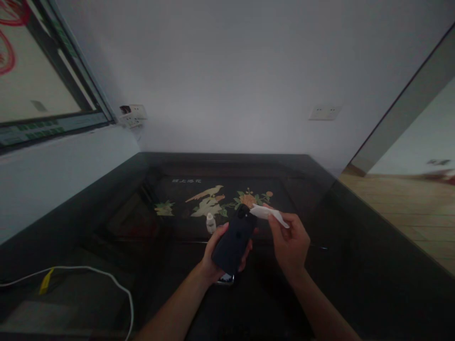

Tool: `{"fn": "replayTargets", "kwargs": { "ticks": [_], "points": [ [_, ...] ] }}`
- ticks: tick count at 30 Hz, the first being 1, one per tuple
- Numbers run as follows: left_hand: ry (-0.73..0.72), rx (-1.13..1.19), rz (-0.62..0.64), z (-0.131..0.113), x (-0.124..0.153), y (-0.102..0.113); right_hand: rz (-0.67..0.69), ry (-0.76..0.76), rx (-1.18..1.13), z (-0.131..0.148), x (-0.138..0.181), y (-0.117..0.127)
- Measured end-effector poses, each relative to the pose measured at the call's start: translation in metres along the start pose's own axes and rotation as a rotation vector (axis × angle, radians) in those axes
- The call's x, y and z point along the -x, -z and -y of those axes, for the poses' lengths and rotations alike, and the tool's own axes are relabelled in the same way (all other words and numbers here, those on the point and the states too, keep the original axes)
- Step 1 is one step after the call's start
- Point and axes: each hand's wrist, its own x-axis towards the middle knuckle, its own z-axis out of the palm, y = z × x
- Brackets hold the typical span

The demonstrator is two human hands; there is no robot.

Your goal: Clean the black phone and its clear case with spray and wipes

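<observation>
My left hand [213, 253] grips a dark smartphone [234, 239], back side up, with the camera end pointing away from me. My right hand [289, 241] pinches a small white wipe [266, 213] whose far end rests against the phone's camera corner. A small white bottle [210, 222] stands on the dark table [355, 265] just beyond my left hand. Something small and light [224, 279] lies on the table under my left wrist; I cannot make out what it is.
The dark glass-topped table shows an inlaid bird-and-flower picture [213, 201]. A white cable [106, 279] with a yellow tag curls at the lower left. Wall sockets [133, 116] sit at the left corner, another socket [324, 112] at the right. Tiled floor [408, 208] lies to the right.
</observation>
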Motion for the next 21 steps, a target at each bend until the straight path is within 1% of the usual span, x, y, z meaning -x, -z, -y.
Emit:
{"fn": "replayTargets", "kwargs": {
  "ticks": [1,3,5,6,8,10,11,14,15,16,19,21],
  "points": [
    [-0.03,-0.042,-0.035,0.0,0.0,-0.001,0.024,0.014,-0.006,-0.001,0.003,-0.001],
    [-0.08,-0.174,-0.148,0.001,0.0,-0.004,0.043,0.05,0.012,-0.002,0.006,-0.002],
    [-0.079,-0.306,-0.241,0.002,0.0,-0.008,0.065,0.092,0.047,-0.001,0.007,-0.002],
    [-0.067,-0.337,-0.262,0.003,0.0,-0.011,0.091,0.115,0.062,-0.001,0.006,-0.001],
    [-0.035,-0.312,-0.255,0.004,0.0,-0.015,0.168,0.168,0.091,-0.001,0.005,0.0],
    [-0.024,-0.229,-0.24,0.005,-0.001,-0.017,0.224,0.209,0.107,-0.001,0.002,0.001],
    [-0.026,-0.188,-0.232,0.006,-0.001,-0.017,0.224,0.225,0.112,-0.002,0.001,0.002],
    [-0.042,-0.124,-0.202,0.009,-0.003,-0.014,0.164,0.258,0.154,-0.006,-0.003,0.005],
    [-0.053,-0.121,-0.199,0.01,-0.004,-0.012,0.185,0.266,0.178,-0.008,-0.004,0.006],
    [-0.065,-0.121,-0.203,0.01,-0.005,-0.011,0.243,0.274,0.2,-0.01,-0.005,0.006],
    [-0.095,-0.099,-0.241,0.011,-0.008,-0.011,0.524,0.286,0.234,-0.013,-0.005,0.004],
    [-0.099,-0.077,-0.266,0.009,-0.01,-0.012,0.655,0.286,0.255,-0.012,-0.003,0.003]
  ]
}}
